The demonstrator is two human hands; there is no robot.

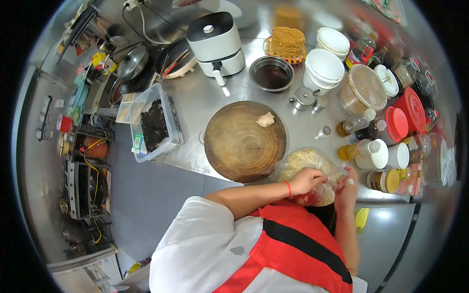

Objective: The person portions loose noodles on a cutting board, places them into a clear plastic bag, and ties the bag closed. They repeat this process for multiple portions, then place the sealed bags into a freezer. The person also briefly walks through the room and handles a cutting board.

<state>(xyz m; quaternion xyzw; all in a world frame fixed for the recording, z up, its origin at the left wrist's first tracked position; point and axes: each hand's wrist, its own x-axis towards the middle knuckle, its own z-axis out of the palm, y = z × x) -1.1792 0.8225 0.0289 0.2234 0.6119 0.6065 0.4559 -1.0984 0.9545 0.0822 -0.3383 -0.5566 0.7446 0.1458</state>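
A clear plastic bag (pixel 307 161) of pale yellow food, perhaps noodles, rests at the counter's front edge, partly against my red apron. My left hand (pixel 309 180), with a red cord at the wrist, pinches the gathered plastic near its mouth. On the other side, my right hand (pixel 346 188), wearing a ring, has its fingers on the same gathered plastic. A round wooden chopping board (pixel 242 146) lies left of the bag, close to it. One small pale lump (pixel 265 119), maybe dough or meat, sits towards the board's far right.
Bottles, tubs and jars (pixel 370 154) crowd the right. Behind the board stand a steel bowl of dark liquid (pixel 272 75), a white air fryer (pixel 216 45) and a stack of brown food (pixel 287 42). A clear plastic bin (pixel 155 124) holding dark material stands at the counter's left edge.
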